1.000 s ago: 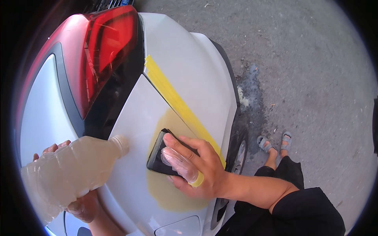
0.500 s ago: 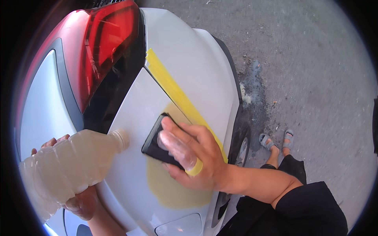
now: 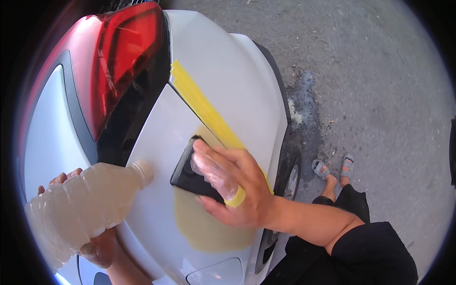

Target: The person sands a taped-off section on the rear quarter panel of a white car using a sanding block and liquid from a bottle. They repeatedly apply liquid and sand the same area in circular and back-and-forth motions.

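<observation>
From the head view, it's two hands, one bottle and one block over a single car. The left hand (image 3: 101, 249) wraps around the bottle (image 3: 90, 204), a big, ribbed, see-through plastic one with a cloudy look, lying on its side in the grip, its neck pointing at the panel (image 3: 156, 123). Over to the right hand (image 3: 249, 192): it's clamped on the block (image 3: 187, 179), black and flat with a thin grey edge, pressed over the upper part of one dull beige patch (image 3: 204, 232) near the panel's right edge. Clear, crinkled plastic (image 3: 213, 175) covers a finger, held by one yellow band (image 3: 235, 196).

One strip of yellow tape (image 3: 202, 108), straight and papery, runs down from the panel's top corner along its right edge. One glossy red tail light (image 3: 128, 47) sits above; one rounded flap (image 3: 216, 273) marks the bottom edge. Two grey sandals (image 3: 348, 165) stand on gritty ground (image 3: 380, 95).
</observation>
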{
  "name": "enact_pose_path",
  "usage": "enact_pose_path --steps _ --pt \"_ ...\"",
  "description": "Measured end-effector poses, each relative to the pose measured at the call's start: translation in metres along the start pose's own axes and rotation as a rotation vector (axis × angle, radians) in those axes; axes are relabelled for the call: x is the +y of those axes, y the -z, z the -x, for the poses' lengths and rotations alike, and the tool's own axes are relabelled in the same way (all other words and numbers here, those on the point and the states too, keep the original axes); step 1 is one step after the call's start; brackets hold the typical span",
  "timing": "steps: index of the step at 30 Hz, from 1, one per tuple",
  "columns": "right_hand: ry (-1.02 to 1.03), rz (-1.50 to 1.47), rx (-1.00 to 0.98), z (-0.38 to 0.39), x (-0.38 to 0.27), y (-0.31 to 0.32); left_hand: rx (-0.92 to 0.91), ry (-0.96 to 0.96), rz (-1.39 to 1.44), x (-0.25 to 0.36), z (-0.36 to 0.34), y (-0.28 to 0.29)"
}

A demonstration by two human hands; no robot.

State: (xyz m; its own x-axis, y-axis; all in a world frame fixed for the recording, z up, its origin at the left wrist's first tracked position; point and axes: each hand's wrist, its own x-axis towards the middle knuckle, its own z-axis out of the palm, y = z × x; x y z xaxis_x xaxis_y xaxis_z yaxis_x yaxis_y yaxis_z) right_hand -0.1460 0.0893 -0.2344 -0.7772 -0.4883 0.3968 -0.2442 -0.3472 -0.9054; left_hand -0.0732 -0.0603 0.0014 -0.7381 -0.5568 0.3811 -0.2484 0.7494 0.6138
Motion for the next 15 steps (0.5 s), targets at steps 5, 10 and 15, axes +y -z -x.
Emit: enact_pose_path --steps 5,10,15 --pt "0.034 -0.032 0.016 0.014 0.014 0.001 -0.053 -0.055 0.020 -0.006 -0.002 0.010" --pt "0.035 -0.013 0.016 0.001 0.019 0.004 -0.069 -0.051 0.013 -0.005 -0.002 0.006" --pt "0.025 -0.023 0.021 -0.003 0.021 0.003 -0.005 0.049 0.046 -0.001 0.001 0.005"
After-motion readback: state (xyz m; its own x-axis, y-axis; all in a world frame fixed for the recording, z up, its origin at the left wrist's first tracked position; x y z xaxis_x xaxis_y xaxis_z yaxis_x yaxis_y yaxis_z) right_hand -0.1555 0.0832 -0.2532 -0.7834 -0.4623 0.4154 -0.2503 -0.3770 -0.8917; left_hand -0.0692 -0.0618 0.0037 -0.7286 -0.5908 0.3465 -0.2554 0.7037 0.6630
